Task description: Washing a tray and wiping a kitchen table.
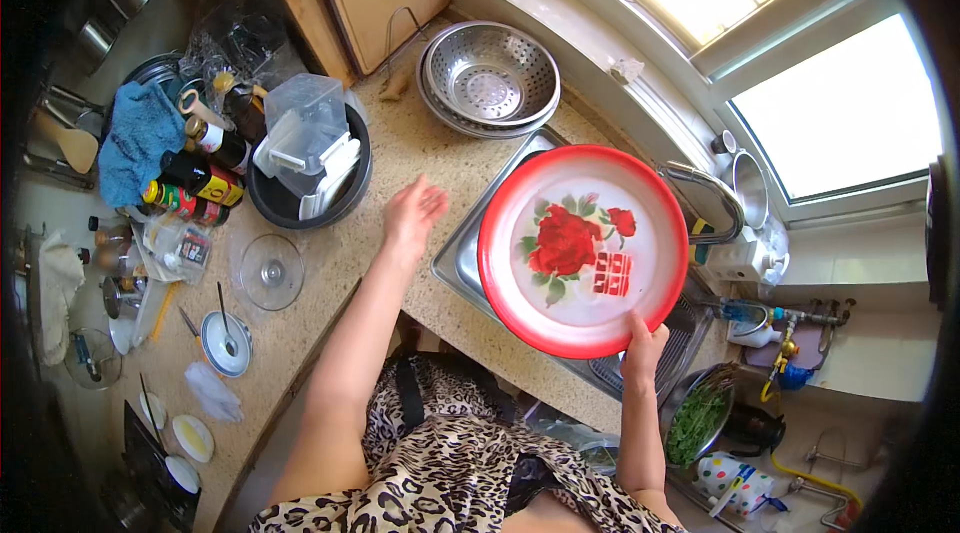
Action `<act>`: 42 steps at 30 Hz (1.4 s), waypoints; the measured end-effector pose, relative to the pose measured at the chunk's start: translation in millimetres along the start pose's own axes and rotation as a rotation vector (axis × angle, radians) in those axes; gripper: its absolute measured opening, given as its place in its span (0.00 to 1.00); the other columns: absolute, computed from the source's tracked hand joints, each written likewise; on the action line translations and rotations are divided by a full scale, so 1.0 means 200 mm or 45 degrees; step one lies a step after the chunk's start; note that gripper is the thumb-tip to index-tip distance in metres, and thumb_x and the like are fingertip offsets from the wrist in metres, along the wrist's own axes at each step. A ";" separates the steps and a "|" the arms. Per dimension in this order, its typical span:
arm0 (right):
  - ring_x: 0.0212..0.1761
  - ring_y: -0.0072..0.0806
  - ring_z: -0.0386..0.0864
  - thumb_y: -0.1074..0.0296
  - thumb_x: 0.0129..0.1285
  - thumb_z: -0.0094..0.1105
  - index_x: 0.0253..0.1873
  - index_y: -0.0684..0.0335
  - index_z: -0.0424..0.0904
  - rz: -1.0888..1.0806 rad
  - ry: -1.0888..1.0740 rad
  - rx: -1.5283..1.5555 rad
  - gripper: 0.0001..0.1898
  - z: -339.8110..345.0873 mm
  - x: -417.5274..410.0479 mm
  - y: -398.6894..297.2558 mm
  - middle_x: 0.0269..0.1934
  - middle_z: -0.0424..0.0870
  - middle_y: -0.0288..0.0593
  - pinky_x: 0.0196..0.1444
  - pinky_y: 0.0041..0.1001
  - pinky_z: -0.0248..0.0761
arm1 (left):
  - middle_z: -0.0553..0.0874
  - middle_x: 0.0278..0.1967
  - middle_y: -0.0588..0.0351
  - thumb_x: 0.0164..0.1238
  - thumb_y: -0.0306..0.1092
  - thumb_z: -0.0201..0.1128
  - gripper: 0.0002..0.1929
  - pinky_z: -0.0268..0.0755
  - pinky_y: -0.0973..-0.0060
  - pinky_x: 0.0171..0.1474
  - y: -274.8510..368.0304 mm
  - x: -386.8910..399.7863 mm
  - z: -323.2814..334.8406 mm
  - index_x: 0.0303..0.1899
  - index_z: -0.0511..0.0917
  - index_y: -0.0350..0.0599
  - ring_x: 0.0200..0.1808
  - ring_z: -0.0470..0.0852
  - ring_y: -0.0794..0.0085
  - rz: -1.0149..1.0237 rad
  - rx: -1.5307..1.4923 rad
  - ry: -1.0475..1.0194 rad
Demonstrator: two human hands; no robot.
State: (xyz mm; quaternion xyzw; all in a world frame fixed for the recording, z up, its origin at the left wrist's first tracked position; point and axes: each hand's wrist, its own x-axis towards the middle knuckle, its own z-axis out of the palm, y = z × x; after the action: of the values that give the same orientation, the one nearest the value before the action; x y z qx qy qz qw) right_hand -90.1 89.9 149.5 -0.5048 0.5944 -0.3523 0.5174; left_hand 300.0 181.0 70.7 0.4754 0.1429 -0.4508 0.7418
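Note:
A round enamel basin (pixel 581 251) with a red rim and painted red roses is held over the metal sink (pixel 457 263) by my right hand (pixel 645 349), which grips its lower right rim. My left hand (pixel 417 216) hangs above the speckled countertop, fingers apart, holding nothing. To its left stands a dark round bowl (pixel 364 180) with clear plastic containers (pixel 306 120) and white lids inside. Stacked metal bowls, a perforated colander (pixel 491 75) on top, stand behind the sink. The basin hides much of the sink.
Sauce bottles (pixel 199 180), a blue towel (pixel 142 143) and a glass lid (pixel 271 272) lie to the left, with small dishes (pixel 226 344) nearer. The faucet (pixel 712 195) rises right of the basin. A metal bowl of leafy greens (pixel 697 420) sits at the lower right.

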 end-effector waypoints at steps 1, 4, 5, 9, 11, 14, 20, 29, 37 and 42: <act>0.33 0.23 0.80 0.75 0.61 0.58 0.41 0.73 0.80 0.003 -0.003 -0.005 0.07 0.02 -0.02 -0.01 0.36 0.84 0.40 0.37 0.24 0.73 | 0.80 0.39 0.50 0.65 0.46 0.65 0.19 0.80 0.71 0.40 -0.01 0.06 0.09 0.42 0.73 0.37 0.38 0.84 0.64 0.001 0.055 0.012; 0.32 0.22 0.79 0.74 0.61 0.59 0.41 0.72 0.80 0.021 0.009 -0.015 0.07 0.05 -0.05 -0.05 0.35 0.83 0.39 0.36 0.24 0.72 | 0.79 0.40 0.49 0.60 0.49 0.69 0.26 0.80 0.69 0.37 0.04 0.34 0.29 0.46 0.72 0.35 0.40 0.83 0.63 0.117 0.292 0.023; 0.33 0.24 0.80 0.75 0.61 0.58 0.43 0.73 0.79 0.094 0.021 0.101 0.08 0.07 -0.07 -0.08 0.36 0.84 0.40 0.37 0.25 0.73 | 0.79 0.40 0.49 0.60 0.49 0.69 0.26 0.80 0.69 0.37 0.06 0.43 0.32 0.46 0.72 0.35 0.40 0.83 0.63 0.117 0.287 0.016; 0.34 0.29 0.82 0.77 0.60 0.56 0.47 0.76 0.76 0.176 0.026 0.339 0.11 0.12 -0.08 -0.12 0.39 0.84 0.46 0.39 0.27 0.77 | 0.75 0.51 0.39 0.54 0.43 0.71 0.37 0.84 0.62 0.33 0.11 0.65 0.43 0.55 0.61 0.27 0.46 0.82 0.55 0.257 0.526 0.233; 0.35 0.29 0.82 0.78 0.60 0.55 0.47 0.77 0.76 0.183 0.036 0.339 0.12 0.14 -0.07 -0.17 0.40 0.83 0.46 0.40 0.27 0.77 | 0.69 0.56 0.32 0.52 0.34 0.70 0.40 0.87 0.60 0.33 0.12 0.60 0.51 0.59 0.54 0.22 0.49 0.81 0.48 0.357 0.668 0.361; 0.37 0.30 0.83 0.78 0.60 0.55 0.48 0.78 0.75 0.196 0.013 0.362 0.13 0.20 -0.05 -0.24 0.41 0.83 0.47 0.41 0.27 0.77 | 0.71 0.56 0.31 0.53 0.32 0.66 0.38 0.84 0.58 0.41 0.12 0.57 0.50 0.60 0.55 0.23 0.50 0.81 0.46 0.353 0.674 0.296; 0.39 0.31 0.83 0.78 0.60 0.55 0.50 0.77 0.75 0.223 -0.027 0.415 0.14 0.29 0.06 -0.24 0.43 0.83 0.47 0.44 0.27 0.76 | 0.73 0.57 0.32 0.53 0.36 0.66 0.40 0.62 0.63 0.66 0.16 0.54 0.38 0.65 0.56 0.28 0.64 0.70 0.48 0.543 1.177 0.257; 0.46 0.34 0.81 0.76 0.62 0.53 0.55 0.77 0.70 0.323 -0.174 0.607 0.17 0.46 0.17 -0.28 0.47 0.81 0.50 0.52 0.33 0.76 | 0.78 0.50 0.33 0.51 0.32 0.64 0.23 0.71 0.57 0.55 0.36 0.48 0.30 0.51 0.70 0.40 0.54 0.76 0.41 0.958 1.519 0.265; 0.46 0.36 0.81 0.75 0.62 0.52 0.55 0.75 0.68 0.460 -0.263 0.878 0.17 0.72 0.40 -0.44 0.44 0.80 0.50 0.55 0.35 0.75 | 0.83 0.44 0.40 0.55 0.27 0.59 0.19 0.71 0.64 0.52 0.43 0.33 0.32 0.51 0.71 0.39 0.47 0.82 0.49 1.095 1.068 0.133; 0.44 0.35 0.82 0.75 0.62 0.52 0.56 0.74 0.67 0.464 -0.331 0.895 0.18 0.81 0.48 -0.51 0.46 0.79 0.49 0.50 0.32 0.78 | 0.83 0.43 0.40 0.58 0.30 0.59 0.17 0.72 0.65 0.50 0.43 0.40 0.28 0.50 0.73 0.37 0.47 0.82 0.52 0.838 0.955 0.095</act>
State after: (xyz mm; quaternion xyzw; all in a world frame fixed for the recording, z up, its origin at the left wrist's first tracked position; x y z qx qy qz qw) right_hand 96.1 -11.0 184.8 -0.2243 0.4473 -0.3699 0.7828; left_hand 401.4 103.3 98.4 0.7451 -0.1602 -0.1957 0.6171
